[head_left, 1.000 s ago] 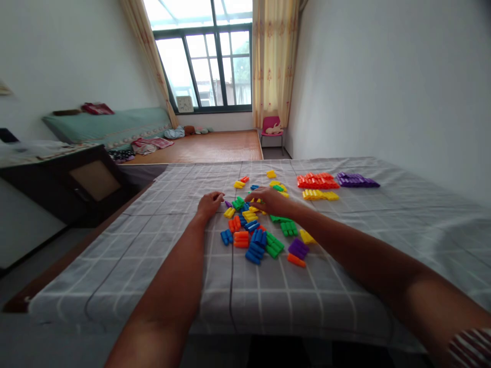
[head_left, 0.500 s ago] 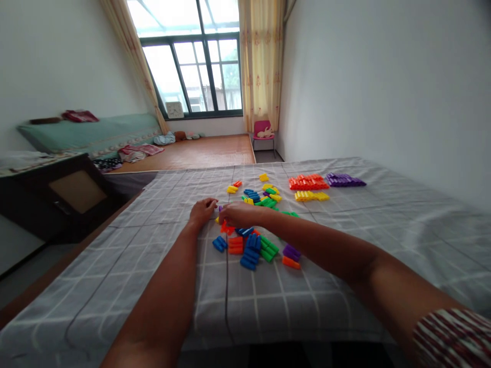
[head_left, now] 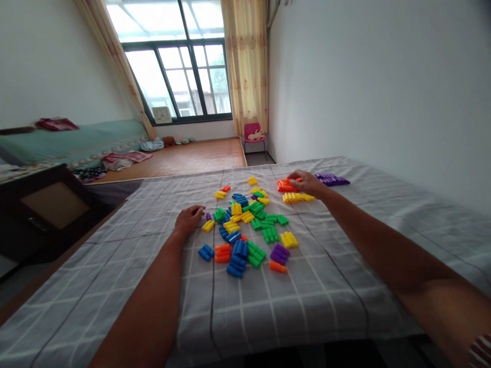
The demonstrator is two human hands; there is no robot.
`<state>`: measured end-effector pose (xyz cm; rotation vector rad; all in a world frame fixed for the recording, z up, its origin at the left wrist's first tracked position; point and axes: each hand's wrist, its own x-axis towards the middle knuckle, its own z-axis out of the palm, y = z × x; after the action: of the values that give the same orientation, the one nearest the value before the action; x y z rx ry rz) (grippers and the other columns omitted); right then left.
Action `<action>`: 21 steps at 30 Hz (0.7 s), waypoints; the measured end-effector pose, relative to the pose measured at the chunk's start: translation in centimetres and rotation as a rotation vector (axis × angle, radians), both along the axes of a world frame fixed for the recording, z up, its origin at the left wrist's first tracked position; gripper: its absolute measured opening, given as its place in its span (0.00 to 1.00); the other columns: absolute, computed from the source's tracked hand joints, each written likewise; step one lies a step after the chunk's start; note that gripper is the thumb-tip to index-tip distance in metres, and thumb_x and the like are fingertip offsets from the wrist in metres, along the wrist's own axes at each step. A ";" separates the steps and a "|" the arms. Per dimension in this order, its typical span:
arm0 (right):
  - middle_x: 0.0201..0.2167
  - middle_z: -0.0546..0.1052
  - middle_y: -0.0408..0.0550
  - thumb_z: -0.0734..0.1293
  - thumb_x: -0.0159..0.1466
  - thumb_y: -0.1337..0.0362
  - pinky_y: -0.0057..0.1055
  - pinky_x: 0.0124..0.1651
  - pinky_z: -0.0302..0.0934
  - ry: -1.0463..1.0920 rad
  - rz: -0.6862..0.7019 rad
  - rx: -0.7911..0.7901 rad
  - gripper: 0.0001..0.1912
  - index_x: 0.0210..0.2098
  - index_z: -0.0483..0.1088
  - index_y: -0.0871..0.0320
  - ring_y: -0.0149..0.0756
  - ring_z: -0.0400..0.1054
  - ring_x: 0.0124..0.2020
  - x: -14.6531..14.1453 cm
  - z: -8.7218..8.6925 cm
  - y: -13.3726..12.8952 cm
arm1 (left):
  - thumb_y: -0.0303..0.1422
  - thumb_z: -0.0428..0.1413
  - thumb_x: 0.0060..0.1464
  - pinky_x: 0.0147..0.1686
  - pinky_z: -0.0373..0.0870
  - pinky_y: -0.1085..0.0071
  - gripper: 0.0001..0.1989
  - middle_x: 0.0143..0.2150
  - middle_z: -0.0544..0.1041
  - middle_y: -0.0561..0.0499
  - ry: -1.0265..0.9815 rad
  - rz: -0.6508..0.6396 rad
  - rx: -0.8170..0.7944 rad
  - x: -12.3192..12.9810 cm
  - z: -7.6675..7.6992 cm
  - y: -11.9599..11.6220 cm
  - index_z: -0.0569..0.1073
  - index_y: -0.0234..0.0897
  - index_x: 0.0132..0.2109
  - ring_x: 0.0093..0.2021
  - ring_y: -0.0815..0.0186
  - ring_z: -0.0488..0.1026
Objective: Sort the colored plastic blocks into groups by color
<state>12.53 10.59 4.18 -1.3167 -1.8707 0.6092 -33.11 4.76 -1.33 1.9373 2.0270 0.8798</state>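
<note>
My right hand [head_left: 305,182] is at the orange row of plastic pieces [head_left: 284,185], its fingers closed on an orange piece at the top of that row. Left of the mixed pile, my left hand [head_left: 189,219] rests on the cloth with its fingers bent; what they hold, if anything, is too small to tell. A small purple piece [head_left: 208,216] and a yellow piece [head_left: 208,226] lie beside it. Green pieces [head_left: 270,234], blue pieces [head_left: 237,263] and yellow pieces [head_left: 289,240] are scattered between my hands.
Beyond my right hand lies a purple row [head_left: 332,179], with a yellow row [head_left: 297,197] nearer me. A grey checked cloth [head_left: 307,301] covers the surface. Past its far edge are a bed [head_left: 199,156] and a pink chair [head_left: 252,130]; a dark cabinet [head_left: 46,204] stands left.
My right hand has moved from beside my left hand to the orange row at the far right. The view has shifted slightly to the right.
</note>
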 end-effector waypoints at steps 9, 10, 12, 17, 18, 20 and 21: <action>0.38 0.78 0.51 0.70 0.53 0.61 0.37 0.40 0.70 0.055 -0.315 0.194 0.15 0.40 0.71 0.60 0.36 0.72 0.33 7.6 -5.1 1.1 | 0.43 0.48 0.54 0.38 0.69 0.71 0.22 0.39 0.82 0.48 0.025 0.001 -0.005 0.0 0.1 -0.1 0.79 0.37 0.47 0.41 0.60 0.78; 0.37 0.78 0.51 0.70 0.53 0.60 0.38 0.41 0.70 0.059 -0.316 0.225 0.15 0.39 0.71 0.60 0.36 0.72 0.33 7.7 -5.4 1.2 | 0.44 0.48 0.54 0.38 0.69 0.71 0.22 0.39 0.82 0.48 0.024 0.002 -0.006 0.0 0.1 -0.2 0.79 0.36 0.47 0.41 0.60 0.78; 0.36 0.78 0.50 0.70 0.53 0.57 0.40 0.43 0.70 0.104 -0.342 0.290 0.16 0.38 0.71 0.59 0.38 0.72 0.34 8.2 -5.7 1.4 | 0.44 0.48 0.55 0.39 0.69 0.71 0.23 0.39 0.82 0.48 0.022 0.003 -0.012 0.0 0.1 -0.2 0.78 0.36 0.48 0.41 0.60 0.78; 0.39 0.75 0.50 0.71 0.52 0.51 0.36 0.32 0.73 0.395 -0.410 0.194 0.23 0.40 0.64 0.57 0.34 0.73 0.29 9.2 -6.3 1.7 | 0.44 0.48 0.55 0.40 0.69 0.71 0.23 0.39 0.82 0.48 0.022 -0.008 -0.010 -0.2 0.0 0.0 0.78 0.37 0.48 0.42 0.60 0.77; 0.39 0.75 0.49 0.71 0.52 0.52 0.35 0.30 0.73 0.463 -0.404 0.158 0.23 0.40 0.62 0.56 0.33 0.73 0.27 9.2 -6.4 1.7 | 0.44 0.48 0.55 0.40 0.69 0.71 0.23 0.39 0.82 0.48 0.021 -0.011 -0.006 -0.2 0.0 0.0 0.78 0.37 0.48 0.42 0.60 0.77; 0.38 0.75 0.46 0.72 0.52 0.57 0.33 0.29 0.73 0.594 -0.391 0.113 0.23 0.40 0.60 0.55 0.30 0.73 0.24 8.9 -6.5 1.6 | 0.44 0.48 0.55 0.40 0.69 0.71 0.23 0.40 0.82 0.48 0.018 -0.016 -0.004 -0.3 -0.1 0.1 0.79 0.36 0.47 0.43 0.60 0.77; 0.37 0.75 0.44 0.72 0.52 0.59 0.31 0.29 0.73 0.654 -0.385 0.095 0.22 0.40 0.60 0.55 0.30 0.73 0.25 8.8 -6.4 1.5 | 0.44 0.48 0.55 0.40 0.69 0.71 0.23 0.40 0.82 0.48 0.016 -0.018 -0.004 -0.3 -0.1 0.1 0.78 0.36 0.47 0.43 0.60 0.77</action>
<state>21.33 12.06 -2.24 -1.1840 -1.0728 0.6369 -33.40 4.84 -1.41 1.9632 2.0153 0.8578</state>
